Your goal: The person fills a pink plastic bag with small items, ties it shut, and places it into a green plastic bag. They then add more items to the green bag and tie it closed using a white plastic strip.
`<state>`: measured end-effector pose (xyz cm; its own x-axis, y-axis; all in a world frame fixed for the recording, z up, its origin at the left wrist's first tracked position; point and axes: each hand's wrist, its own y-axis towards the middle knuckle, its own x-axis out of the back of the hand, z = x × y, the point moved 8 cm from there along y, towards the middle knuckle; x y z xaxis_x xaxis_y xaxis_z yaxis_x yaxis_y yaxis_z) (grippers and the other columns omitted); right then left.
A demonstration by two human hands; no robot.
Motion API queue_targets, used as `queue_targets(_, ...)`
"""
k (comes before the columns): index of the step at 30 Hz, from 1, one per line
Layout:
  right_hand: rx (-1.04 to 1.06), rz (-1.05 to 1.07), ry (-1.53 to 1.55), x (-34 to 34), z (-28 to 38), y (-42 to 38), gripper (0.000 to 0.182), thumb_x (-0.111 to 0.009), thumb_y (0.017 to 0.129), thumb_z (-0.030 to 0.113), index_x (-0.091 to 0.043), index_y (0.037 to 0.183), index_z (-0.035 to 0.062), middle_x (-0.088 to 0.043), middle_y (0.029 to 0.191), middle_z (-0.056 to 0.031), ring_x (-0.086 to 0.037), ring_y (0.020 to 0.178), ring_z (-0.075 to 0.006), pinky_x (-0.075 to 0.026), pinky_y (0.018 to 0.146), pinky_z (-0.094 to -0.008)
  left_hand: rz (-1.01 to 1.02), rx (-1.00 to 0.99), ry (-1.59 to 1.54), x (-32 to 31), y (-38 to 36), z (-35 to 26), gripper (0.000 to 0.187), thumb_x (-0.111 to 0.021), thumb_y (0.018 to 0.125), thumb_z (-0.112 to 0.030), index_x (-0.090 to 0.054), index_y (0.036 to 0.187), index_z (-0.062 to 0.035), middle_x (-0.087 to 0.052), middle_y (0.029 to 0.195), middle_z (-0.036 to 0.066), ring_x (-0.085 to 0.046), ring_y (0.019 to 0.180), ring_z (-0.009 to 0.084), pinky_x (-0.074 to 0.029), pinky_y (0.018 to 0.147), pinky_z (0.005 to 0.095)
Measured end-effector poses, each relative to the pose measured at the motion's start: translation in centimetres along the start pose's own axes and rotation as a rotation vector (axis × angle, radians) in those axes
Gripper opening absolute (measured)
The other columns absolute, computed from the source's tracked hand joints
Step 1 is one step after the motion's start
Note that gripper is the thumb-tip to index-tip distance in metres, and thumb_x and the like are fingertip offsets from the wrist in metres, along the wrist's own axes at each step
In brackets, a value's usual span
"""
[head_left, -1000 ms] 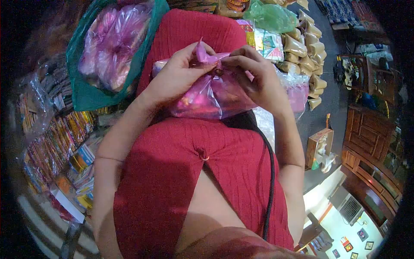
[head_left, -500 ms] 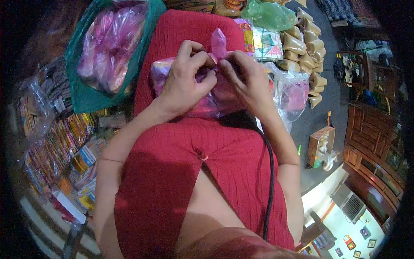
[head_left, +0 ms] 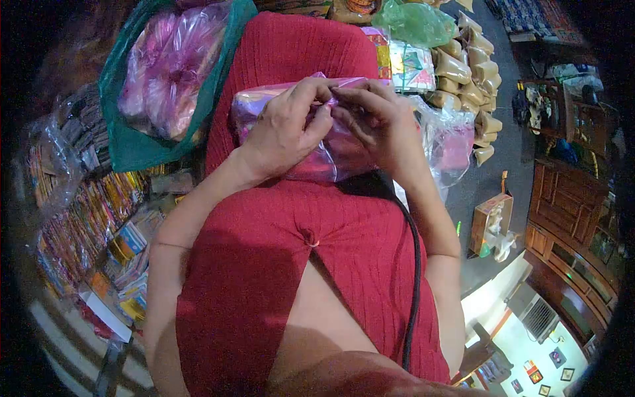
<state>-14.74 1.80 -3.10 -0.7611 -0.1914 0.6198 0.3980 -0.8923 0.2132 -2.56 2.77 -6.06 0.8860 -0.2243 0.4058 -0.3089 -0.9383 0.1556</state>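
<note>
On my lap, over red ribbed cloth (head_left: 297,46), lies a pink plastic bag (head_left: 321,162) with packed contents inside that I cannot make out. Both hands meet at the gathered plastic near its top middle. My left hand (head_left: 288,126) is closed, thumb and fingers pinching the bag from the left. From the right, my right hand (head_left: 380,119) pinches the same gathered part, its fingertips almost touching the left ones. The pinched plastic between the fingertips is mostly hidden.
To the left, a green bag (head_left: 119,142) holds pink plastic packages (head_left: 172,73). Stacked packets (head_left: 92,218) lie below it. At the right are a clear plastic bag (head_left: 446,142), several brown-filled pouches (head_left: 473,73), a green plastic bag (head_left: 413,23) and a small box (head_left: 489,225).
The pink twisted end that stood up above my fingers no longer shows upright. My right hand has turned, its fingers now pointing left toward the left fingertips.
</note>
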Motion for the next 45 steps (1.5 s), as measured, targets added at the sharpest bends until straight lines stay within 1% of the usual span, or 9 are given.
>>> queue_targets(6, -0.004, 0.072, -0.046, -0.3, 0.1, 0.0, 0.017, -0.064, 0.078, 0.013, -0.063, 0.091, 0.0016, -0.058, 0.088, -0.0148, -0.057, 0.085, -0.0331, -0.045, 0.075, -0.0382, -0.140, -0.277, 0.222, 0.9, 0.2, -2.0, 0.018, -0.057, 0.075, -0.003, -0.053, 0.093, -0.0011, -0.051, 0.112, 0.015, -0.058, 0.091, 0.0245, -0.050, 0.073, 0.0302)
queue_targets(9, -0.073, 0.168, 0.049, -0.6, -0.9, 0.2, 0.017, -0.063, 0.079, 0.013, -0.062, 0.091, 0.0011, -0.056, 0.086, -0.0142, -0.056, 0.086, -0.0307, -0.044, 0.076, -0.0366, -0.117, -0.153, 0.062, 0.9, 0.0, -1.3, 0.021, -0.058, 0.070, 0.000, -0.053, 0.091, -0.0012, -0.048, 0.115, 0.015, -0.058, 0.092, 0.0262, -0.050, 0.072, 0.0300)
queue_targets(16, -0.306, 0.349, 0.536, -1.9, -2.8, -0.2, 0.022, -0.060, 0.083, 0.015, -0.060, 0.096, -0.0024, -0.053, 0.085, -0.0115, -0.055, 0.085, -0.0218, -0.043, 0.078, -0.0328, -0.056, -0.178, 0.050, 0.6, 0.0, -2.0, 0.024, -0.060, 0.072, 0.000, -0.049, 0.093, 0.0013, -0.044, 0.112, 0.015, -0.057, 0.093, 0.0268, -0.051, 0.074, 0.0322)
queue_targets(18, -0.315, 0.373, 0.447, -1.7, -2.5, 0.0, 0.022, -0.059, 0.084, 0.016, -0.059, 0.096, -0.0031, -0.053, 0.086, -0.0116, -0.055, 0.084, -0.0216, -0.043, 0.078, -0.0324, -0.075, -0.091, -0.090, 0.5, 0.0, -1.5, 0.023, -0.060, 0.072, 0.001, -0.049, 0.093, 0.0011, -0.045, 0.111, 0.014, -0.058, 0.090, 0.0252, -0.051, 0.073, 0.0312)
queue_targets(22, -0.227, 0.371, 0.266, -1.9, -1.9, 0.3, 0.023, -0.056, 0.086, 0.017, -0.057, 0.095, -0.0041, -0.053, 0.087, -0.0113, -0.053, 0.084, -0.0206, -0.042, 0.077, -0.0317, -0.109, -0.160, -0.017, 0.8, 0.0, -1.1, 0.024, -0.060, 0.072, 0.001, -0.049, 0.093, 0.0010, -0.045, 0.109, 0.014, -0.058, 0.088, 0.0244, -0.052, 0.072, 0.0302)
queue_targets(29, -0.340, 0.358, 0.349, -1.9, -2.8, -0.1, 0.022, -0.055, 0.086, 0.016, -0.056, 0.095, -0.0034, -0.053, 0.087, -0.0116, -0.053, 0.083, -0.0200, -0.042, 0.076, -0.0312, -0.083, -0.292, 0.047, 0.8, -0.3, -2.2, 0.024, -0.063, 0.071, 0.001, -0.050, 0.092, 0.0002, -0.046, 0.106, 0.015, -0.057, 0.089, 0.0258, -0.049, 0.073, 0.0313)
queue_targets(34, -0.142, 0.404, 0.422, -1.4, -2.6, 0.0, 0.018, -0.056, 0.085, 0.010, -0.055, 0.097, -0.0039, -0.056, 0.094, -0.0105, -0.054, 0.092, -0.0169, -0.044, 0.082, -0.0299, -0.109, -0.340, 0.143, 0.8, -0.5, -2.6, 0.024, -0.065, 0.071, 0.000, -0.051, 0.090, -0.0004, -0.047, 0.104, 0.015, -0.057, 0.087, 0.0263, -0.049, 0.073, 0.0311)
queue_targets(41, -0.229, 0.404, 0.530, -1.4, -2.8, -0.1, 0.018, -0.058, 0.081, -0.001, -0.057, 0.099, -0.0020, -0.057, 0.095, -0.0096, -0.057, 0.089, -0.0169, -0.045, 0.081, -0.0288, -0.074, -0.356, 0.074, 0.6, -0.5, -2.3, 0.017, -0.065, 0.071, 0.000, -0.052, 0.082, 0.0010, -0.051, 0.100, 0.015, -0.057, 0.089, 0.0259, -0.049, 0.073, 0.0315)
queue_targets(45, -0.169, 0.324, 0.408, -0.8, -3.1, 0.1, 0.016, -0.059, 0.080, -0.001, -0.058, 0.096, -0.0017, -0.057, 0.091, -0.0105, -0.058, 0.085, -0.0197, -0.046, 0.079, -0.0292, -0.049, -0.345, 0.059, 0.5, -0.5, -2.2, 0.016, -0.063, 0.071, 0.001, -0.051, 0.081, 0.0013, -0.051, 0.100, 0.014, -0.057, 0.090, 0.0257, -0.049, 0.074, 0.0314)
